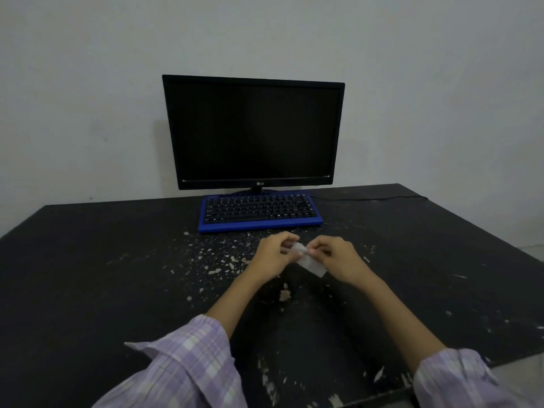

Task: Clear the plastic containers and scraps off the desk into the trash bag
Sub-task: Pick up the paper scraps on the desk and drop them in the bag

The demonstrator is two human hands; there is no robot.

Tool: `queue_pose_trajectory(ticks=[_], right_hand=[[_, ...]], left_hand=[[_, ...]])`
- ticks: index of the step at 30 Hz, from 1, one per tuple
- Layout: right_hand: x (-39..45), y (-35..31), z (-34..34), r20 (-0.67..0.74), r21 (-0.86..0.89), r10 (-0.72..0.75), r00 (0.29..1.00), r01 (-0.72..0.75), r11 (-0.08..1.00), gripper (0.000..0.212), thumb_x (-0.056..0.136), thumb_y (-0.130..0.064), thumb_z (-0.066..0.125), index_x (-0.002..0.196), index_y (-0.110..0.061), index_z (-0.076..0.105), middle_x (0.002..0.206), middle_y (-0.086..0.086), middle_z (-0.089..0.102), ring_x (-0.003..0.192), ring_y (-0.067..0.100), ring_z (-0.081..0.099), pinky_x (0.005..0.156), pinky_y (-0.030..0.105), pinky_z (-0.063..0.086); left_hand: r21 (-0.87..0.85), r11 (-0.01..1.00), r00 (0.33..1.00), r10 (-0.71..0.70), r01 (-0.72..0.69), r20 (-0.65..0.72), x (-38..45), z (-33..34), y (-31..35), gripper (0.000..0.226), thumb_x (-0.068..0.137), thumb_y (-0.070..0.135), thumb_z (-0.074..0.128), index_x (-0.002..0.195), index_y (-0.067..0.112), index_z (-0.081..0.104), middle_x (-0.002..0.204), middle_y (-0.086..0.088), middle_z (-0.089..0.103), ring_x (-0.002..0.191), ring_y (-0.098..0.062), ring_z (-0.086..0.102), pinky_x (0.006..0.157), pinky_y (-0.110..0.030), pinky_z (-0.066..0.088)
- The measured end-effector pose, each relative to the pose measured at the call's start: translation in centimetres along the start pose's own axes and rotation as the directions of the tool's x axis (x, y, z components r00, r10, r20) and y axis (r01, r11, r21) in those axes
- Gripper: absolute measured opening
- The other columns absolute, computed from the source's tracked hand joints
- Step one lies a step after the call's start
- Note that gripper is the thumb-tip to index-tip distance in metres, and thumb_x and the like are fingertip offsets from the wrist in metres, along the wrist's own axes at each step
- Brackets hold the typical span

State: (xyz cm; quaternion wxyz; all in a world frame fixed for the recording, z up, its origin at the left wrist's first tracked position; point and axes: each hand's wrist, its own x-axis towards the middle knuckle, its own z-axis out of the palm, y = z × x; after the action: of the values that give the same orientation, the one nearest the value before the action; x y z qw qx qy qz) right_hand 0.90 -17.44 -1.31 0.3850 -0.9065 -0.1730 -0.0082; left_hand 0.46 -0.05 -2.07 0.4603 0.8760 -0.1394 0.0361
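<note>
Both hands, left hand (272, 254) and right hand (338, 260), pinch a small translucent plastic scrap (309, 260) above the black chipped tabletop (117, 260). Blue-framed keyboard (260, 212) sits just beyond; bare surface left and right.

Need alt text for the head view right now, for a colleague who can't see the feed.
Over a black desk flecked with pale marks, a person's left hand and right hand together pinch a small whitish scrap. Behind them sit a blue keyboard and a dark monitor against a pale wall. No trash bag is in view.
</note>
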Motion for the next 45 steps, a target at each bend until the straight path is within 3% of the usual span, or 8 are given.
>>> queue_pose_trajectory(ticks=[7,12,17,27,32,35,41,45], right_hand=[[0.2,-2.7,2.4,0.141,0.126,-0.008,0.99,-0.01,0.992,0.01,0.091,-0.029,0.058,0.1,-0.03,0.061,0.101,-0.011,0.062,0.093,0.002,0.057,0.066,0.017,0.042],[1.4,-3.4,3.5,0.057,-0.06,-0.051,0.997,0.054,0.997,0.01,0.088,-0.023,0.063,0.085,-0.032,0.06,0.089,-0.01,0.062,0.083,0.001,0.058,0.065,0.015,0.044],[1.8,-3.6,5.2,-0.097,-0.274,-0.123,0.988,0.092,0.957,0.017,0.092,-0.014,0.055,0.105,-0.019,0.067,0.092,-0.002,0.067,0.073,0.007,0.06,0.066,0.023,0.052],[-3.8,-4.4,8.0,0.172,-0.391,-0.337,0.926,0.378,0.839,0.027,0.094,-0.025,0.042,0.112,-0.025,0.062,0.098,-0.002,0.07,0.065,0.009,0.06,0.064,0.025,0.046],[-2.8,-3.1,6.6,0.153,-0.456,-0.196,0.969,0.245,0.855,0.027,0.097,-0.039,0.038,0.115,-0.025,0.053,0.114,0.003,0.065,0.097,0.017,0.064,0.084,0.036,0.052],[-1.2,-4.2,8.4,0.189,-0.502,-0.139,0.972,0.217,0.837,0.052,0.098,-0.05,0.029,0.135,-0.016,0.042,0.147,0.005,0.041,0.136,0.02,0.037,0.105,0.039,0.039],[-2.5,-2.8,8.8,0.315,-0.408,-0.166,0.934,0.292,0.865,0.078,0.085,-0.072,0.011,0.15,-0.029,0.019,0.158,-0.011,0.015,0.144,0.001,0.009,0.116,0.032,0.021],[-0.3,-2.2,7.2,0.267,-0.479,-0.018,0.963,0.149,0.865,0.075,0.09,-0.066,0.016,0.15,-0.021,0.018,0.159,-0.003,0.015,0.145,0.011,0.012,0.116,0.038,0.023]], left_hand=[[0.026,1.0,0.997,0.007,-0.005,-0.072,-3.0,-3.1,-1.5,0.007,0.083,0.021,0.066,0.09,0.02,0.066,0.09,0.002,0.069,0.079,-0.003,0.066,0.08,-0.026,0.055],[0.178,0.984,0.997,-0.006,0.021,-0.083,-3.8,-4.8,-2.7,0.014,0.087,0.026,0.062,0.1,0.022,0.064,0.102,0.003,0.066,0.09,-0.004,0.059,0.082,-0.024,0.05],[0.552,0.829,0.993,-0.032,0.092,-0.118,-5.3,-6.4,-5.3,0.027,0.093,0.027,0.053,0.117,0.016,0.058,0.118,-0.003,0.058,0.109,-0.017,0.052,0.092,-0.035,0.048],[0.626,0.779,0.986,0.081,0.027,-0.143,-7.0,-5.6,-7.8,0.035,0.098,0.026,0.038,0.13,0.016,0.048,0.132,-0.002,0.05,0.12,-0.017,0.045,0.1,-0.033,0.041],[0.625,0.78,0.983,0.106,0.012,-0.152,-6.9,-5.4,-8.2,0.035,0.098,0.025,0.037,0.13,0.015,0.047,0.132,-0.001,0.051,0.121,-0.016,0.044,0.101,-0.03,0.039],[0.623,0.782,0.98,0.114,0.012,-0.162,-6.9,-5.4,-8.2,0.035,0.098,0.025,0.038,0.13,0.016,0.047,0.131,-0.001,0.051,0.121,-0.015,0.044,0.102,-0.029,0.039],[0.619,0.785,0.98,0.121,0.002,-0.156,-7.0,-5.6,-8.3,0.036,0.098,0.025,0.038,0.132,0.017,0.047,0.134,0.001,0.05,0.124,-0.013,0.043,0.104,-0.027,0.036],[0.623,0.783,0.983,0.114,0.002,-0.146,-7.0,-5.6,-8.2,0.036,0.098,0.026,0.037,0.132,0.017,0.047,0.134,0.001,0.05,0.124,-0.013,0.042,0.104,-0.027,0.036]])
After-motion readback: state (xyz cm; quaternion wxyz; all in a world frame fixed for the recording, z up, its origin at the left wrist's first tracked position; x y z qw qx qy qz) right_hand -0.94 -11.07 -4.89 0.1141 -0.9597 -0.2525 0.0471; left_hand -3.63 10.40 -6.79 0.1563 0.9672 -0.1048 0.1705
